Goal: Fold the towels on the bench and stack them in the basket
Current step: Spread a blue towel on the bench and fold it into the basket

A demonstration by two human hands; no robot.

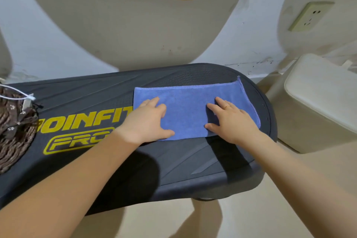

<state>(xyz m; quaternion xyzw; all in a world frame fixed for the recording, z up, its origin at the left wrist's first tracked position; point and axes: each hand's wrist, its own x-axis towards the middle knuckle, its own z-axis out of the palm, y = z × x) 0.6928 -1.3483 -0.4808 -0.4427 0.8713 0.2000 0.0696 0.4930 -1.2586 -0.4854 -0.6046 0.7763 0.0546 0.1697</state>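
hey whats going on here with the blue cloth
A person is folding a blue towel on a dark bench. Both hands lie flat on it with straight fingers: the left hand presses its left part, the right hand its right part. The towel looks already folded into a rectangle and is being smoothed. A woven basket sits at the bench's left end; the towel is not in it yet.

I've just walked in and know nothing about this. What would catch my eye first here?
Probably the blue towel, lying flat at the right end of the dark bench, with the left hand and right hand both pressed on it, fingers spread. Next, the big yellow lettering on the bench beside the towel, and the brown woven basket at the far left edge.
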